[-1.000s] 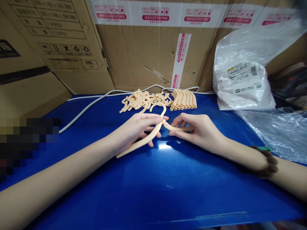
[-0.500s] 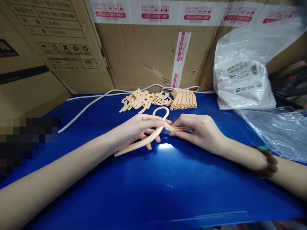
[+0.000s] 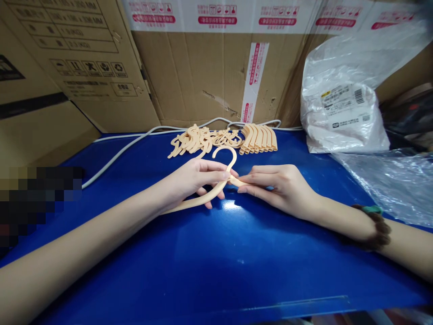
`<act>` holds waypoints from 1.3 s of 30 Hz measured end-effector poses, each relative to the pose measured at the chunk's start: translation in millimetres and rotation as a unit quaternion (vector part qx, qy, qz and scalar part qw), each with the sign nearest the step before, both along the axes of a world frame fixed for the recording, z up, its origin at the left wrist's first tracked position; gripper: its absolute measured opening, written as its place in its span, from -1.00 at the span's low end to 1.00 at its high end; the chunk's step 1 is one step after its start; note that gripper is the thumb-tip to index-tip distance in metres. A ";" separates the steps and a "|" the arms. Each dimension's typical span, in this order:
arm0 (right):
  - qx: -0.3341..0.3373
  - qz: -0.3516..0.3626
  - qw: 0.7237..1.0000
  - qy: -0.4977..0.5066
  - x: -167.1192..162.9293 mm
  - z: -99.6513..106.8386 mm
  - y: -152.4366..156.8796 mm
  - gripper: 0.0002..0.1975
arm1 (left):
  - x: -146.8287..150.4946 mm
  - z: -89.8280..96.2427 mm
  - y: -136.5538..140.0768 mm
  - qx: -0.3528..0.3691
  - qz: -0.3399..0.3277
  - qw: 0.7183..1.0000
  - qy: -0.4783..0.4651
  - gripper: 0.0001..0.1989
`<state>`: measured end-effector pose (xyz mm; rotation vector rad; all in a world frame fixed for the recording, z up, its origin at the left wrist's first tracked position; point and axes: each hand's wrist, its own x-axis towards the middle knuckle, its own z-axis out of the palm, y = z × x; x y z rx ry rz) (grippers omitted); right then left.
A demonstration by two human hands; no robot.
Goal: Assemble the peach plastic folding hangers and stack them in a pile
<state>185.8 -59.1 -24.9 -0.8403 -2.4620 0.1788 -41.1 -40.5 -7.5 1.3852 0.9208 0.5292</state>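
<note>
Both hands hold a beige plastic clothes hanger (image 3: 207,197) above the blue table. My left hand (image 3: 196,180) pinches it at the centre joint, thumb on top, while one arm of the hanger runs back beneath the palm toward the wrist. The curved hook (image 3: 233,155) stands up beyond my left thumb, its open end pointing left. My right hand (image 3: 280,185) is closed on the hanger's other arm, close to the joint; most of that arm is hidden by the fingers.
Behind the hands lie a loose pile of beige hanger arms (image 3: 191,141), several hooks (image 3: 225,137) and a neat row of curved arms (image 3: 260,139). A white cable (image 3: 125,155) crosses the blue table (image 3: 203,271). Cardboard boxes (image 3: 203,76) stand behind; a plastic bag (image 3: 341,113) is at right.
The hanger has turned in the hands: its hook now stands higher and shows its open curve. My right fingers cover more of the right arm.
</note>
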 end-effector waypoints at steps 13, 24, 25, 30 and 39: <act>0.003 -0.033 0.998 -0.060 -1.1 1.6 -3.2 -0.63 | 5.4 -0.9 -1.8 0.028 0.001 0.999 0.018 -0.73; 0.065 -0.057 0.990 -0.107 -1.5 4.4 -4.4 -0.62 | 12.6 -3.3 -12.6 0.288 -0.019 0.939 0.184 -0.73; 0.065 -0.057 0.991 -0.107 -1.3 4.6 -4.5 -0.62 | 12.7 -3.5 -14.6 0.323 -0.017 0.923 0.209 -0.75; 0.073 -0.059 0.990 -0.108 -2.3 4.9 -6.0 -0.61 | 12.2 -6.1 -18.0 0.414 -0.032 0.862 0.291 -0.78; 0.053 -0.068 0.991 -0.102 -3.8 5.2 -6.3 -0.58 | 13.7 -9.8 -18.7 0.439 -0.029 0.849 0.293 -0.94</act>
